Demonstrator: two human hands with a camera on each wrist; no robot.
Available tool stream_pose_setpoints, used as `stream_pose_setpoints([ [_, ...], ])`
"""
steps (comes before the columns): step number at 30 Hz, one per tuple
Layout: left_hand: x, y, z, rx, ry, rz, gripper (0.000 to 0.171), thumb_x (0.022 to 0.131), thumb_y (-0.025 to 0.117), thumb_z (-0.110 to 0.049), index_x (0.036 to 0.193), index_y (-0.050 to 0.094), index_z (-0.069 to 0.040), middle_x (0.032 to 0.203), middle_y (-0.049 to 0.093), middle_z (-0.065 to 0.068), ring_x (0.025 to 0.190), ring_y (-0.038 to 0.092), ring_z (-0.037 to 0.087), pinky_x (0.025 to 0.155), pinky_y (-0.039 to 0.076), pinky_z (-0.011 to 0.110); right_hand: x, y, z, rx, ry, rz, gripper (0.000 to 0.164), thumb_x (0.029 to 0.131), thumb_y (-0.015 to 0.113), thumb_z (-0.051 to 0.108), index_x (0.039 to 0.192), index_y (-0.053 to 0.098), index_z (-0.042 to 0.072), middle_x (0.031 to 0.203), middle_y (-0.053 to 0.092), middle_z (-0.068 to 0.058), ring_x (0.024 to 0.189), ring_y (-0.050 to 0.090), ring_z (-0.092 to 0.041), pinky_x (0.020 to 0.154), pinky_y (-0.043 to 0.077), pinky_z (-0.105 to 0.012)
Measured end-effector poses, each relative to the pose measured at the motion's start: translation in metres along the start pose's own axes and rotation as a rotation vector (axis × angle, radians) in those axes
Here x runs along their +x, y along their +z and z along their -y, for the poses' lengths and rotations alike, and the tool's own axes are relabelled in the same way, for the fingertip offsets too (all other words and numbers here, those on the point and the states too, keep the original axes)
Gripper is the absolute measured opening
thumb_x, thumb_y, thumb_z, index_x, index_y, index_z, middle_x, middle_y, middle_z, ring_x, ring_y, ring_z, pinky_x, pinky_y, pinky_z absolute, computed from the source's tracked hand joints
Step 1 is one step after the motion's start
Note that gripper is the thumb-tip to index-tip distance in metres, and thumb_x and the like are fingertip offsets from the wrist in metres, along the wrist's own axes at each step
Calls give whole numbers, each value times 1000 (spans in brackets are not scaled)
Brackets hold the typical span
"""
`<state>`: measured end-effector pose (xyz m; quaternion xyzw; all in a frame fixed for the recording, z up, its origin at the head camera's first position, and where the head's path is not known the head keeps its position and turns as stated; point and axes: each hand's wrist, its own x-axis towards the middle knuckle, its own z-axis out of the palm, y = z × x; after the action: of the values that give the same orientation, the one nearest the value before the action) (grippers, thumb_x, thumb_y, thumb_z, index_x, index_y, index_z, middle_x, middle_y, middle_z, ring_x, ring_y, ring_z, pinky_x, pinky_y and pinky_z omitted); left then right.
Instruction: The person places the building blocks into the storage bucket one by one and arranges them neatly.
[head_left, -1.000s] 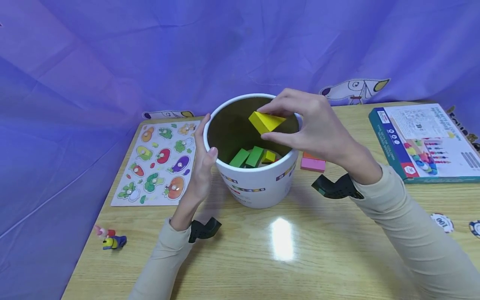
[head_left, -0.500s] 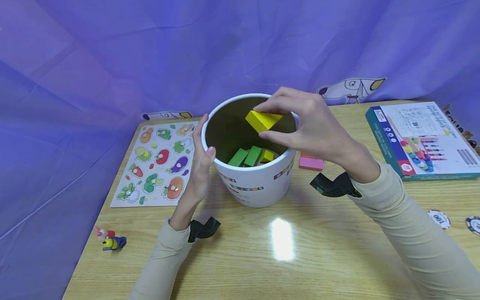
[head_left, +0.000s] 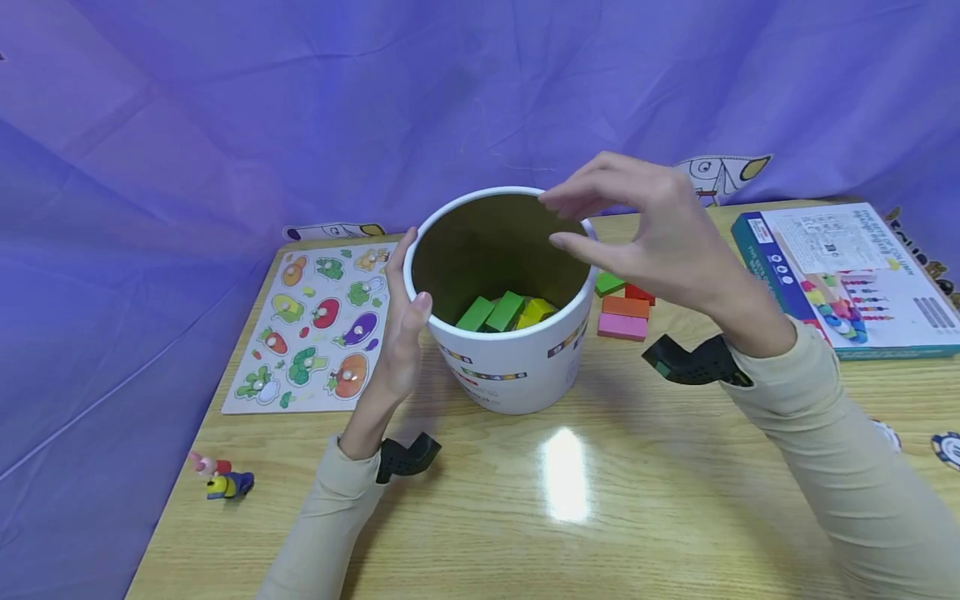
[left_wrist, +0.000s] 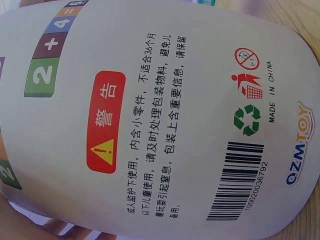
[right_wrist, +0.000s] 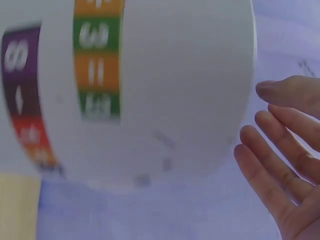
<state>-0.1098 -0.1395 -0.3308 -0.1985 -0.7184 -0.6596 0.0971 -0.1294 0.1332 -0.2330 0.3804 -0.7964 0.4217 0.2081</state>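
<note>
A white bucket [head_left: 510, 367] with printed number strips stands on the table, its opening tilted toward my view. Inside lie green blocks [head_left: 506, 311] and yellow blocks [head_left: 537, 312]; the near rim hides part of them. My left hand [head_left: 401, 342] rests against the bucket's left side, fingers extended along the wall and thumb near the rim. Over the right rim is my right hand [head_left: 637, 221], its thumb and fingers apart with nothing between them. The right wrist view shows those fingers [right_wrist: 270, 175] beside the bucket's edge, apart from it.
Right of the bucket lie pink [head_left: 622, 326], orange, red and green blocks. A vegetable puzzle board [head_left: 315, 333] lies left, with small figurines [head_left: 228, 485] nearer. A boxed toy set [head_left: 847, 279] and poker chips [head_left: 947, 448] are at right. A purple curtain [head_left: 450, 92] hangs behind.
My right hand has let go of the yellow triangular block, which has dropped into the bucket. The hand has spread its fingers and moved right and slightly up. My left hand stays put.
</note>
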Motion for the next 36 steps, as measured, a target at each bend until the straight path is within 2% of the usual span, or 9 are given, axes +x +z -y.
stream_pose_setpoints([
  [5, 0, 0, 1, 11, 6, -7, 98, 82, 48, -77, 155, 11, -23, 158, 18, -2, 142, 25, 24, 113, 25, 61, -16, -20, -21, -51, 120, -62, 35, 76, 80, -2, 109, 74, 8, 100, 68, 2, 90, 64, 2, 86, 51, -13],
  [8, 0, 0, 2, 14, 17, -9, 97, 82, 48, -76, 155, 12, -23, 158, 19, -1, 142, 26, 25, 113, 25, 62, -31, -28, -40, -45, 223, -81, 34, 78, 78, -2, 110, 73, 9, 102, 67, 3, 91, 65, -2, 86, 50, -13],
  [13, 0, 0, 2, 10, 24, -9, 96, 83, 48, -74, 155, 12, -23, 158, 19, -2, 142, 26, 24, 113, 26, 62, -63, -28, -78, 0, 406, -63, 32, 83, 75, 4, 115, 71, 8, 109, 66, 1, 91, 64, -3, 84, 49, -9],
  [16, -1, -1, 1, 15, 26, -20, 95, 83, 48, -74, 155, 13, -24, 157, 20, -2, 142, 26, 25, 112, 26, 62, -81, -23, -105, -53, 526, -15, 32, 86, 73, 11, 117, 70, 9, 115, 66, -2, 95, 63, -3, 83, 47, -7],
  [19, -2, -1, 1, 33, 18, -35, 94, 83, 47, -74, 155, 14, -25, 157, 21, -3, 141, 27, 24, 112, 26, 61, -95, -16, -124, -93, 628, 64, 33, 88, 71, 13, 121, 68, 8, 125, 63, -11, 107, 61, -17, 94, 51, -24],
  [22, -4, 0, 1, 49, 11, -35, 94, 83, 46, -75, 155, 13, -24, 158, 20, -3, 141, 26, 22, 113, 25, 61, -106, -10, -136, -87, 704, 157, 35, 89, 68, 9, 124, 65, 4, 131, 57, -19, 117, 56, -39, 101, 48, -48],
  [23, -4, 0, 1, 58, 7, -35, 94, 83, 46, -76, 155, 13, -24, 158, 19, -4, 142, 26, 21, 113, 25, 60, -109, -8, -139, -75, 725, 182, 36, 89, 67, 7, 125, 63, 2, 132, 54, -21, 119, 55, -43, 101, 46, -55],
  [26, -4, 1, 1, 65, 13, -29, 94, 83, 45, -75, 155, 12, -24, 158, 19, -3, 142, 25, 22, 113, 24, 61, -114, -4, -147, -74, 765, 236, 37, 90, 65, 4, 126, 61, -1, 134, 50, -24, 121, 52, -49, 102, 44, -57],
  [36, -2, 3, 0, 68, 9, -28, 94, 82, 45, -77, 155, 13, -26, 158, 19, -5, 142, 25, 20, 113, 25, 59, -123, 1, -159, -164, 781, 267, 37, 88, 64, -1, 124, 61, -7, 127, 56, -30, 110, 55, -43, 97, 46, -57],
])
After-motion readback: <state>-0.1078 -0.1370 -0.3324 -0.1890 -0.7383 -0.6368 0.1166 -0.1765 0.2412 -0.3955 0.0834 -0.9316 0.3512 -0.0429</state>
